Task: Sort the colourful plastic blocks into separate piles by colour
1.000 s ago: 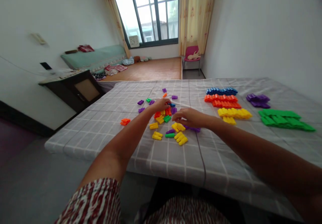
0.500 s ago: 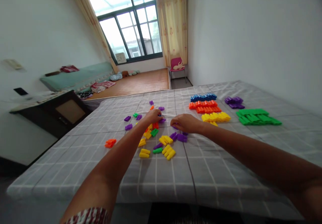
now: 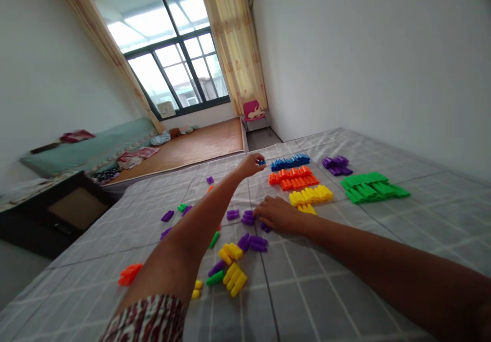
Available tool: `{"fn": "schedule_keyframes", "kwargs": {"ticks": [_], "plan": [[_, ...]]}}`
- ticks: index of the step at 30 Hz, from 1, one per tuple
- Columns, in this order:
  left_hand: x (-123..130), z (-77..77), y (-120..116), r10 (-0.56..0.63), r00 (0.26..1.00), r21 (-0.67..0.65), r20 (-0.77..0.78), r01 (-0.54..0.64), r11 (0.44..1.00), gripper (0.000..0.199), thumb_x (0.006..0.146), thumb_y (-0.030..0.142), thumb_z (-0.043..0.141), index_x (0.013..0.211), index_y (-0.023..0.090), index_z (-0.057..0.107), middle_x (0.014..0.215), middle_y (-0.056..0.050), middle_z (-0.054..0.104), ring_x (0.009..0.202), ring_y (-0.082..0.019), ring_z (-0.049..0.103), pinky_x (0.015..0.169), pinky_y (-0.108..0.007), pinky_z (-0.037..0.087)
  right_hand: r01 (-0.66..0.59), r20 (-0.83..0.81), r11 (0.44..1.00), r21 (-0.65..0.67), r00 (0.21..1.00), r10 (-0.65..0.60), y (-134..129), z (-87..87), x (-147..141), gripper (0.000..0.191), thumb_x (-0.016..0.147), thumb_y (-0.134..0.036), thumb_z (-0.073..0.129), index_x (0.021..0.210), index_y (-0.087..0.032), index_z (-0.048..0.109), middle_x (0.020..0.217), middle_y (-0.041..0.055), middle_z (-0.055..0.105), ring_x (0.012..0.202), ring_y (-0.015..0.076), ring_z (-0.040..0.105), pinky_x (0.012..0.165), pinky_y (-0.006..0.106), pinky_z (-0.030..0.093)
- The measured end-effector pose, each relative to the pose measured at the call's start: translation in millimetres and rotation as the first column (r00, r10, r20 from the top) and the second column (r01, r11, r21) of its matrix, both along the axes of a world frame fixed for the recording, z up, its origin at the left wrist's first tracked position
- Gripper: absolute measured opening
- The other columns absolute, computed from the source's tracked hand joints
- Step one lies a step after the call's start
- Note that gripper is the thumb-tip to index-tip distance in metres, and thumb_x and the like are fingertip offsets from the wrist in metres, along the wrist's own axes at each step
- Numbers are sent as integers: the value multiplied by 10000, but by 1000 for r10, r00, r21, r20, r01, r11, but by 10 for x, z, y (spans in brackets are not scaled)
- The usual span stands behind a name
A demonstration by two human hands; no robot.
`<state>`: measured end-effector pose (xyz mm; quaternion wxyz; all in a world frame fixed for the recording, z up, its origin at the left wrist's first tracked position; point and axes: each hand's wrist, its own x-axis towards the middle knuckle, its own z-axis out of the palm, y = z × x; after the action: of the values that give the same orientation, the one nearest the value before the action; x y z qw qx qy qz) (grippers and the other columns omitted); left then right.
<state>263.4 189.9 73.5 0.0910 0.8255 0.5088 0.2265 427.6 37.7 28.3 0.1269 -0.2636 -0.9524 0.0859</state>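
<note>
My left hand (image 3: 251,164) is stretched far forward, its fingers closed on a small blue plastic piece (image 3: 261,162). This piece is just left of a row of blue plastic pieces (image 3: 290,162). My right hand (image 3: 278,215) rests low over the sheet, fingers curled down on purple plastic pieces. One purple piece (image 3: 248,218) shows at its fingertips and another (image 3: 265,227) shows partly under the palm. Nearer to me lie loose yellow pieces (image 3: 235,279), a green piece (image 3: 215,278) and more purple pieces (image 3: 258,243). My left forearm hides part of the loose pieces.
Grouped by colour to the right are orange pieces (image 3: 294,178), yellow pieces (image 3: 311,195), purple pieces (image 3: 336,165) and green pieces (image 3: 374,188). Loose orange pieces (image 3: 129,274) lie left on the checked grey sheet (image 3: 307,291). A wall (image 3: 364,60) borders the right side.
My left hand has moved forward and right from the loose pile, carrying the blue piece to the blue row. My right hand stays low by the purple pieces. The view has tilted and shifted right.
</note>
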Motion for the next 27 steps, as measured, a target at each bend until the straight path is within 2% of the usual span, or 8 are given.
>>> {"fn": "schedule_keyframes", "kwargs": {"ticks": [5, 8, 12, 16, 20, 24, 27], "plan": [[333, -120, 361, -124, 991, -36, 50, 126, 991, 322, 711, 248, 700, 1005, 116, 683, 943, -83, 712, 824, -173, 657, 766, -291, 541, 44, 85, 998, 41, 995, -48, -137, 81, 138, 389, 886, -403, 568, 1216, -198, 588, 1154, 134, 642, 1068, 291, 542, 817, 413, 450], [426, -231, 486, -136, 985, -34, 103, 140, 990, 325, 712, 247, 713, 1006, 112, 676, 936, -84, 707, 817, -164, 650, 764, -292, 543, 18, 88, 994, 104, 996, -28, -276, 99, 238, 344, 868, -347, 596, 1173, -188, 594, 1170, 134, 634, 1083, 296, 529, 836, 436, 441], [617, -337, 614, -112, 980, -39, 163, 119, 992, 353, 699, 211, 727, 1029, 107, 658, 942, -92, 701, 826, -162, 649, 777, -306, 545, -44, 27, 991, 126, 999, 41, -358, 6, 319, 293, 911, -275, 528, 1190, -197, 574, 1216, 109, 620, 1090, 262, 527, 869, 433, 427], [833, -378, 674, -127, 983, -36, 133, 132, 991, 401, 693, 212, 741, 1071, 126, 639, 1036, -99, 697, 905, -190, 656, 832, -336, 537, -37, -25, 994, 105, 999, 40, -323, -102, 356, 308, 949, -257, 458, 1239, -217, 551, 1258, 94, 607, 1100, 243, 524, 888, 421, 415], [970, -404, 683, -140, 988, -33, 71, 142, 989, 438, 718, 241, 735, 1124, 121, 625, 1089, -108, 694, 963, -209, 652, 876, -343, 520, -42, -26, 994, 98, 999, 44, -300, -120, 364, 317, 948, -226, 437, 1244, -217, 550, 1258, 100, 608, 1078, 240, 534, 883, 417, 416], [1044, -396, 682, -124, 992, -36, -3, 124, 992, 438, 761, 306, 710, 1159, 146, 621, 1126, -91, 686, 1021, -218, 640, 916, -348, 506, -38, -30, 995, 92, 999, 41, -306, -112, 356, 322, 930, -205, 459, 1237, -207, 555, 1239, 97, 616, 1056, 236, 546, 877, 415, 434], [1009, -316, 621, -91, 994, -17, -54, 91, 996, 506, 764, 396, 712, 1198, 156, 612, 1183, -107, 660, 1076, -240, 620, 950, -360, 492, -49, -71, 997, 59, 996, 53, -283, -149, 373, 349, 917, -185, 470, 1256, -208, 552, 1239, 96, 619, 1076, 231, 553, 894, 417, 448]]}}
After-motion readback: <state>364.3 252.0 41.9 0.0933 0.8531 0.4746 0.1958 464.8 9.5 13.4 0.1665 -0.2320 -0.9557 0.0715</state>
